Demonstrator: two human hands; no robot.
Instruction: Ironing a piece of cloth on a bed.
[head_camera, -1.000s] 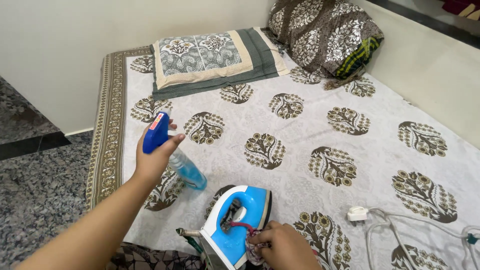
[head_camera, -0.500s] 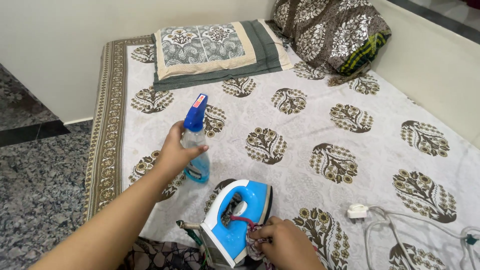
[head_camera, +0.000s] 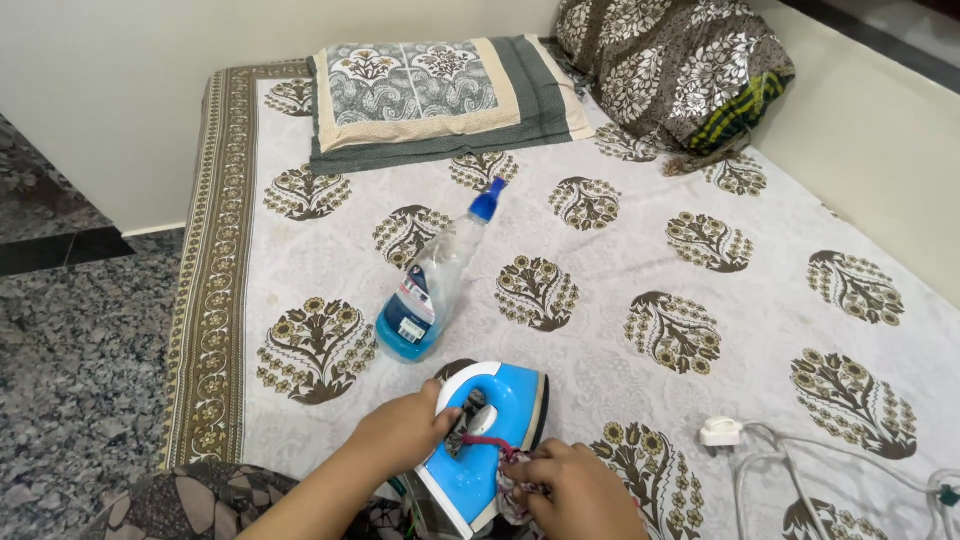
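Gripping the blue iron (head_camera: 487, 432) near its handle with the left hand (head_camera: 403, 436), fingers closing on the side of the handle opening, on the front part of the bed (head_camera: 640, 270). Pinching a small piece of patterned cloth (head_camera: 512, 492) with the right hand (head_camera: 578, 492), fingers closed on it, touching the right edge of the iron. Standing the iron on its heel, tilted, with the plate facing away to the right and not fully visible. Risking, in my judgement, a touch of the right fingers against the plate, because of working just beside it; impossible to tell from here whether hot or cold. Risking also a fall of the iron on the soft sheet, since a mattress is giving poor support. Lying on its side just behind the iron, apart from both hands: a spray bottle (head_camera: 430, 285) with blue liquid and a blue nozzle pointing to the pillow (head_camera: 430, 95); possibly leaking on the sheet if not tight. Lying to the right, near: a white plug (head_camera: 720, 431) and a white cord (head_camera: 800, 470), able to catch a wrist. Resting far behind, in the corner: a dark flowered bundle (head_camera: 670, 60). Showing at the left: a speckled stone floor (head_camera: 70, 380).
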